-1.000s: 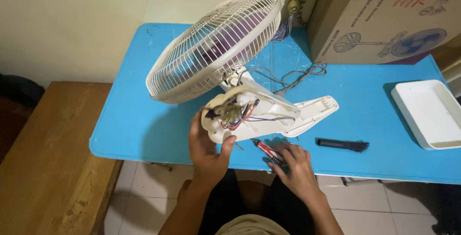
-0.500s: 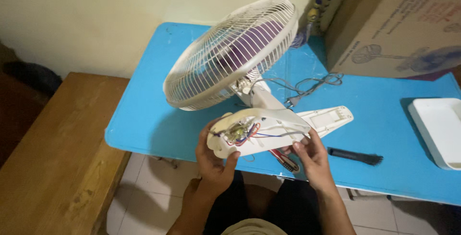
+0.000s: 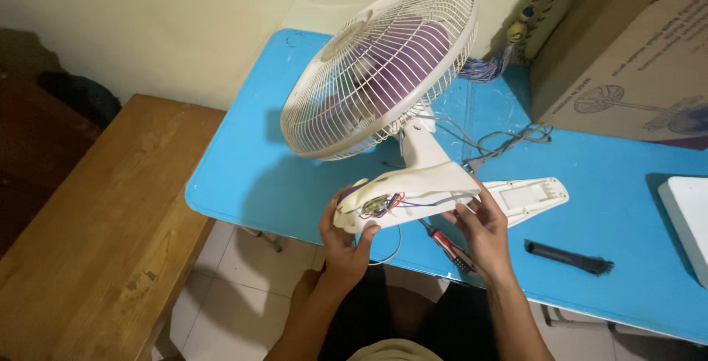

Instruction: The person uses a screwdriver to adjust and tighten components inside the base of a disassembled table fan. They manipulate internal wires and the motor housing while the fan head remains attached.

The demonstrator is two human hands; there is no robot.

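- Head view: left hand [image 3: 345, 239] grips the open fan base [image 3: 402, 195], fingers curled beneath the exposed wiring [image 3: 383, 205].
- Right hand [image 3: 483, 228] clasps the base's other end, fingers wrapped.
- Step: inspecting the wiring; steady support needed.
- Screwdriver [image 3: 450, 247] lies under the right fingers.

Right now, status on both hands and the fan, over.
Left hand and right hand both gripping the open fan base, wiring exposed. Fan tilted above the blue table. Screwdriver lies under the right hand.

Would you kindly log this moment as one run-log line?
left hand: grips fan base, wiring exposed | right hand: grips base's other end | screwdriver: on blue table
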